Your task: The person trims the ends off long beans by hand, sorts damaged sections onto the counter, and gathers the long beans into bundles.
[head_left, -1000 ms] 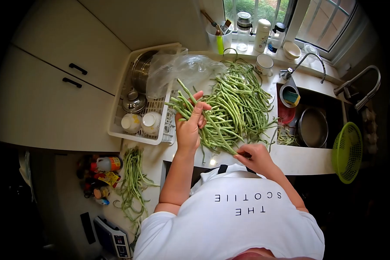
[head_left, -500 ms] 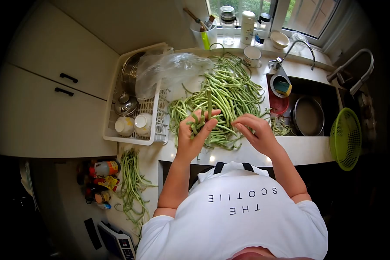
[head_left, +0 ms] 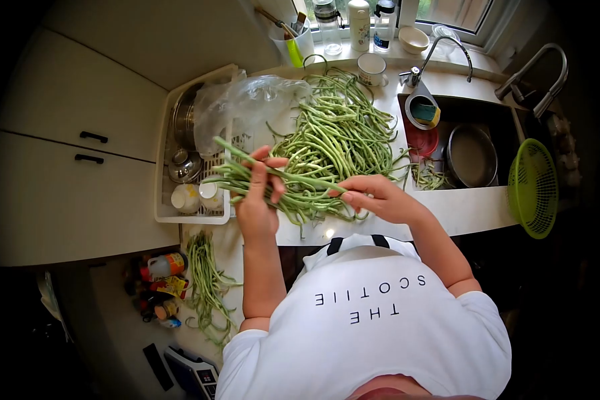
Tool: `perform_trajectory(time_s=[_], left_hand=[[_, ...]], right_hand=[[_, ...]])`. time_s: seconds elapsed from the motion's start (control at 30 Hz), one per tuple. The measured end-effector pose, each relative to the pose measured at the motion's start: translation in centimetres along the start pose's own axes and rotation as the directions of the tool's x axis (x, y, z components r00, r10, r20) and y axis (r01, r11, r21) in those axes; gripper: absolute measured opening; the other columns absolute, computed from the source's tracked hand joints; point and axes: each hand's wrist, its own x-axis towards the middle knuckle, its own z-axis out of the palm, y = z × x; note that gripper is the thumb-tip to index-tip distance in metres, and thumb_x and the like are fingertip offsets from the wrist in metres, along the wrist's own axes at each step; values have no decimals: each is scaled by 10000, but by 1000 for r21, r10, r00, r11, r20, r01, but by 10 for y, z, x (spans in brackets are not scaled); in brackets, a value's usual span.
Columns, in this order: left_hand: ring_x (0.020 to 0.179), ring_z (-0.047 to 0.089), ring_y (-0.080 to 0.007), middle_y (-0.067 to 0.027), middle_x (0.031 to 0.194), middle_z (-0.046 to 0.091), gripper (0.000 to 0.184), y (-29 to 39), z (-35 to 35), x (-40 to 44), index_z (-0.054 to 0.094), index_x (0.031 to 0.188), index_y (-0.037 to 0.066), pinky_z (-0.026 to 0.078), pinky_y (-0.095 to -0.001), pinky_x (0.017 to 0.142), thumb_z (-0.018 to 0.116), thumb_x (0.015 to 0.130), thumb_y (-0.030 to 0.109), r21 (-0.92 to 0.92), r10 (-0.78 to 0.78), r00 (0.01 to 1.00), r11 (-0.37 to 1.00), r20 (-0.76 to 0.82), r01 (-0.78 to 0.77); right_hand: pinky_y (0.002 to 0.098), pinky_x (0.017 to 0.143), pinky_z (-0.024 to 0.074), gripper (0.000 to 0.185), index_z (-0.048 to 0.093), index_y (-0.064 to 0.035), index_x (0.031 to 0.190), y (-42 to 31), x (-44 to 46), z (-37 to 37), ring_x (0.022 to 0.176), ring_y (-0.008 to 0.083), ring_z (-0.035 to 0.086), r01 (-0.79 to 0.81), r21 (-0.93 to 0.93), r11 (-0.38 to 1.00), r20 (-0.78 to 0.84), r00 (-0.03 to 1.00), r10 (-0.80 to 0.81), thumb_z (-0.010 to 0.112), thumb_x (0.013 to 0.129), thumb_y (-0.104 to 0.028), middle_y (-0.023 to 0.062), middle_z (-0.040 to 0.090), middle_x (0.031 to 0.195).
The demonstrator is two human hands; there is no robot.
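Note:
My left hand [head_left: 257,207] is closed around several long green beans [head_left: 233,175], whose ends stick out to its left over the dish rack. One bean [head_left: 308,180] runs from the left hand across to my right hand [head_left: 383,198]. The right fingertips are pinched on this bean's right end. A big heap of long beans [head_left: 343,127] lies on the counter just beyond both hands. Part of the heap is hidden behind the left hand and the beans it holds.
A dish rack [head_left: 213,219] with bowls and a plastic bag [head_left: 250,100] stands left. More beans [head_left: 208,280] lie on the side counter near bottles [head_left: 163,265] and a scale [head_left: 192,370]. The sink at right holds a metal basin [head_left: 472,157]; a green colander [head_left: 533,190] stands beside it.
My left hand has moved left, with its beans now pointing sideways. The right hand has moved slightly left and now pinches a bean's end. The camera view has shifted.

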Motion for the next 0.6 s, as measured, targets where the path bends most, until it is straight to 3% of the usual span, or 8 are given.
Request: perform_trajectory(time_s=[0.03,0.1,0.2,0.27,0.33,0.47,0.57,0.6], left_hand=[[566,504,-63,-116,950,694,276,2,-10,5,591,1159,23,345,-179,470,551,980,229,-14,34,996,999,-82,-35],[570,443,-46,-68,933,667,241,14,-25,11,592,1090,60,320,-187,486,598,956,260,-41,70,972,996,-223,-81],[580,429,-37,-39,951,655,206,26,-48,19,593,1048,89,321,-183,497,622,942,263,-80,132,945,983,-300,-163],[584,423,-38,-32,957,654,210,35,-57,22,591,1053,88,323,-185,503,623,942,264,-101,149,927,976,-345,-194],[599,423,-49,-33,974,645,246,42,-77,27,595,1081,87,328,-189,518,601,953,297,-100,191,892,963,-409,-251],[670,411,-63,-13,1015,611,294,55,-89,22,561,1191,69,344,-197,541,547,984,277,-116,227,908,952,-353,-283],[743,405,-84,-5,1028,545,337,62,-92,18,517,1270,53,350,-206,555,524,997,249,-123,263,919,943,-294,-309],[773,401,-95,-4,1019,507,363,63,-92,17,491,1308,49,352,-210,562,516,1000,241,-132,291,924,935,-246,-330]], right_hand=[[218,581,409,257,648,-34,1151,10,0,-2,635,53,477,33,52,998,-48,998,-30,556,981,-202,-29,545,706],[219,578,407,253,651,-35,1148,14,-3,-13,635,53,476,4,55,998,-59,998,-1,560,978,-200,-25,552,707],[230,572,405,237,675,-34,1103,19,-12,-27,640,55,476,-63,70,996,-96,993,69,590,962,-204,-19,563,699],[230,571,404,229,694,-28,1035,18,-16,-36,635,57,473,-97,-83,992,-129,988,86,625,941,-225,-22,559,687],[229,569,399,228,700,-26,974,22,-20,-44,633,59,469,-109,-100,989,-167,982,91,652,922,-243,-25,561,689],[227,585,414,218,693,-32,994,33,-29,-59,655,58,497,-140,-34,990,-176,976,131,647,923,-233,-19,580,711],[238,629,473,224,677,-42,1061,34,-33,-60,702,97,608,56,-13,998,-192,980,-57,640,918,-210,18,645,777],[238,629,473,224,677,-42,1061,35,-33,-60,702,97,608,54,-15,998,-193,980,-56,640,918,-210,18,645,777]])
